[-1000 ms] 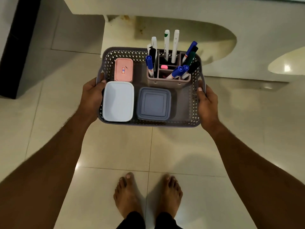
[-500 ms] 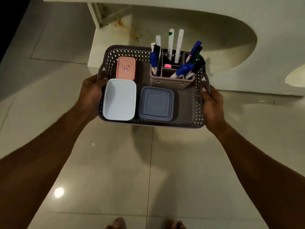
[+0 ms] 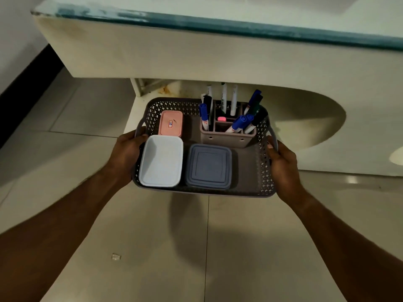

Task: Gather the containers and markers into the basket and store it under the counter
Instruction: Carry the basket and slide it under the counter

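Basket (image 3: 250,171) is full: 3 containers (image 3: 161,162) and the markers (image 3: 237,123) sit inside. Left hand (image 3: 126,153) and right hand (image 3: 283,164) each grip a side, holding it above the floor, near the counter (image 3: 196,51). Packing looks done. Next, bend low and slide it underneath, level.

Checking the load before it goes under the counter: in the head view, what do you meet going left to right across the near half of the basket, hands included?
left hand on the rim → white container → blue-grey container → bare basket floor → right hand on the rim.
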The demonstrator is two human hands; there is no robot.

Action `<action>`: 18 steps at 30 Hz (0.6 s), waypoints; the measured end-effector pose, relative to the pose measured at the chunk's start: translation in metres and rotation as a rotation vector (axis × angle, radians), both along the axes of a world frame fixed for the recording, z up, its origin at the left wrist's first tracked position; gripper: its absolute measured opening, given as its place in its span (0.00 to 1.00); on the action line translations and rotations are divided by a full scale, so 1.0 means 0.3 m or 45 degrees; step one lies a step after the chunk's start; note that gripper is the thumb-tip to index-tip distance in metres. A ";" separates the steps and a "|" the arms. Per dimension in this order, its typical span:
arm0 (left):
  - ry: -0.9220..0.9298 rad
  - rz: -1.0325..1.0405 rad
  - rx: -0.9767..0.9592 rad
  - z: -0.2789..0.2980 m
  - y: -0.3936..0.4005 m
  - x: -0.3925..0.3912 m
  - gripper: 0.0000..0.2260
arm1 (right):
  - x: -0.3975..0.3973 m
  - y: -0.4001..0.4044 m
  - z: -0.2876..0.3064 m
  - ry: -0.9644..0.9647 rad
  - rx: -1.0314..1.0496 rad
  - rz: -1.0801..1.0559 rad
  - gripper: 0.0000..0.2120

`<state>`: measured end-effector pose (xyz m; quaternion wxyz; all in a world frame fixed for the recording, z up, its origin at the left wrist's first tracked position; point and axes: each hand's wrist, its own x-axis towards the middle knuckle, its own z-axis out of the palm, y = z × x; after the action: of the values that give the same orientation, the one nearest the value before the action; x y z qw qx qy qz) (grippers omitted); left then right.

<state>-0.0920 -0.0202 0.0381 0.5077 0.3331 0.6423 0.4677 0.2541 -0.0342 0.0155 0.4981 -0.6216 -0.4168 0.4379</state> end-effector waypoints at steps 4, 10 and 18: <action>0.028 -0.018 -0.025 0.002 0.063 -0.005 0.12 | 0.000 0.066 0.006 -0.008 -0.012 -0.027 0.12; 0.059 -0.030 -0.013 0.015 0.135 0.004 0.09 | 0.008 0.158 -0.006 -0.026 -0.049 -0.083 0.12; 0.110 -0.022 -0.008 -0.017 0.192 0.040 0.11 | 0.024 0.227 -0.043 -0.023 -0.091 -0.110 0.12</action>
<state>-0.0799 0.0375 0.0330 0.4845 0.3569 0.6621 0.4466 0.2614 0.0338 0.0027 0.4901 -0.6604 -0.3782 0.4250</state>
